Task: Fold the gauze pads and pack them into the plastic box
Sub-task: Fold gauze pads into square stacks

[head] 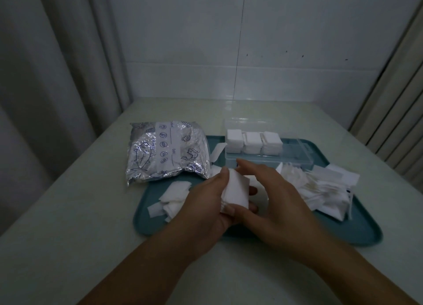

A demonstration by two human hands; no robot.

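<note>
Head view, only one: task partway done, I'd say. The clear rectangular plastic box [270, 151] sits at the far edge of the teal plastic tray [297, 231], lid open, with three stacks of folded white gauze squares [253, 142] filling its left part; the right part looks unfilled, so there is room left. Left hand [206, 204] grips a small stack of white folded gauze pads [235, 190] from the side, thumb on top, fingers curled under it. Right hand [270, 190] is on the same stack, thumb pinching its near edge, fingers arched over the far side, probably squaring it up before packing. Still to do: a loose heap of unfolded white gauze sheets [325, 188] on the tray's right, and a smaller crumpled white gauze pile [174, 197] on its left near the hands. A silver foil pouch with blue print [167, 151] lies half on the tray's left corner, half on the pale glossy worktop [91, 236]. White tiled wall [274, 41] behind, grey curtain [45, 64] at left, a ribbed pale panel at right. Lighting is dim.
</note>
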